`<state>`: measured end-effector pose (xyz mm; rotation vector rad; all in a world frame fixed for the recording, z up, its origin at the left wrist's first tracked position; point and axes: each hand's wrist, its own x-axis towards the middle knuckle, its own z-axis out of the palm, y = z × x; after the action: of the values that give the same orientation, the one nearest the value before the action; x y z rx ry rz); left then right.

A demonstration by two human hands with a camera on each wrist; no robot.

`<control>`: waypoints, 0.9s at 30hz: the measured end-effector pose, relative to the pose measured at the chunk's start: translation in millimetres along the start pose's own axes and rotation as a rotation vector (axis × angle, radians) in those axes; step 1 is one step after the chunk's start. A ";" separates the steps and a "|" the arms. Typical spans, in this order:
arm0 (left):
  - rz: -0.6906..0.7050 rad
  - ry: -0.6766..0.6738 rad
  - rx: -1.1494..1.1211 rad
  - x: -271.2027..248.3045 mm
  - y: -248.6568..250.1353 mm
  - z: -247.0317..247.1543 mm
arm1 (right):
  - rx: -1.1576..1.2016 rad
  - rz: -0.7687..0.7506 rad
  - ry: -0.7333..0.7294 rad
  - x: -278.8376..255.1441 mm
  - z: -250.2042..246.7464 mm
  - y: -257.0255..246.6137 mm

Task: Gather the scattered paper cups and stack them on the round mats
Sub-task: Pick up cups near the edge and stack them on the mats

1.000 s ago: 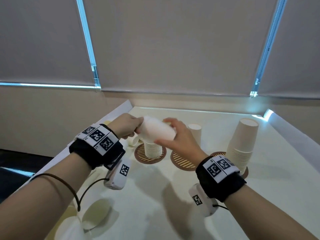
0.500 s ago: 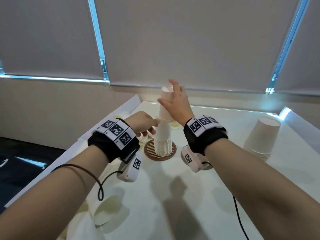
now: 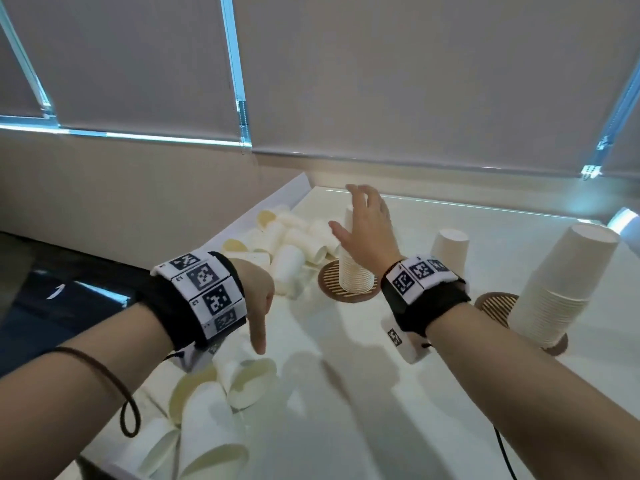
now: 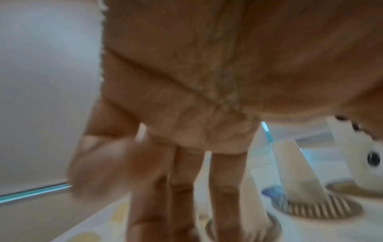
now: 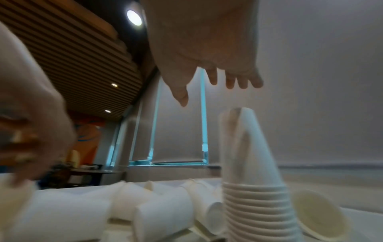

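Observation:
A stack of white paper cups [image 3: 353, 271] stands upside down on the left round brown mat [image 3: 332, 289]. My right hand [image 3: 349, 211] hovers open just over its top; in the right wrist view the spread fingers [image 5: 230, 81] are clear of the stack [image 5: 254, 180]. My left hand [image 3: 258, 320] hangs lower left with its fingers [image 4: 186, 188] pointing down, holding nothing, above loose cups [image 3: 249, 379] lying on their sides. More scattered cups [image 3: 294, 244] are piled at the far left of the white table [image 3: 346, 427].
A middle mat [image 3: 495, 306] is bare where visible, with a single upturned cup [image 3: 450, 251] behind it. A tall leaning stack [image 3: 561, 289] fills the right mat [image 3: 559, 346]. The table's left edge [image 3: 263, 209] borders the cup pile. Wall and blinds stand behind.
My right hand set its cup on the left stack and let go, now open above it. My left hand left the stack and dropped down toward the near loose cups.

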<state>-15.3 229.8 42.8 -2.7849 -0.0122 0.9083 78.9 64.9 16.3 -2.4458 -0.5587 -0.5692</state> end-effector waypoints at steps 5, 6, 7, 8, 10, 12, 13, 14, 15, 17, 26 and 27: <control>-0.003 -0.055 0.073 0.2 8.8 43.8 | 0.275 -0.132 -0.411 -71.0 -9.4 -46.6; 0.004 -0.022 0.082 2.5 11.4 49.6 | 0.262 -0.164 -0.557 -84.9 -13.8 -56.2; 0.001 0.024 0.084 5.7 12.5 54.1 | 0.227 -0.207 -0.694 -98.4 -16.2 -64.9; -0.004 0.079 0.083 8.1 12.4 56.4 | 0.185 -0.254 -0.802 -110.7 -16.4 -72.8; -0.023 0.160 0.040 10.0 9.3 56.6 | 0.111 -0.327 -0.909 -132.1 -7.1 -85.1; -0.051 0.231 -0.038 8.0 5.9 53.9 | 0.033 -0.357 -0.922 -148.6 10.0 -91.9; -0.059 0.272 -0.076 5.9 4.3 52.3 | -0.005 -0.363 -0.904 -155.1 19.6 -93.7; -0.064 0.315 -0.110 3.8 3.0 50.6 | -0.033 -0.372 -0.874 -159.7 28.5 -94.2; -0.067 0.353 -0.151 2.0 2.3 48.8 | -0.044 -0.383 -0.833 -162.8 35.7 -94.1; -0.062 0.433 -0.262 0.4 0.8 45.5 | -0.026 -0.391 -0.752 -164.9 44.3 -91.2; -0.030 0.614 -0.977 -6.7 1.7 34.2 | 0.238 -0.034 -0.684 -152.9 32.6 -63.0; -0.012 0.617 -1.026 -7.7 2.3 37.2 | 0.406 0.071 -0.727 -152.6 27.9 -63.5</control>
<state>-43.4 234.3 17.5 -3.8531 -0.5310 -0.0933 -70.8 89.8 -54.8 -2.2080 -0.7694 0.4589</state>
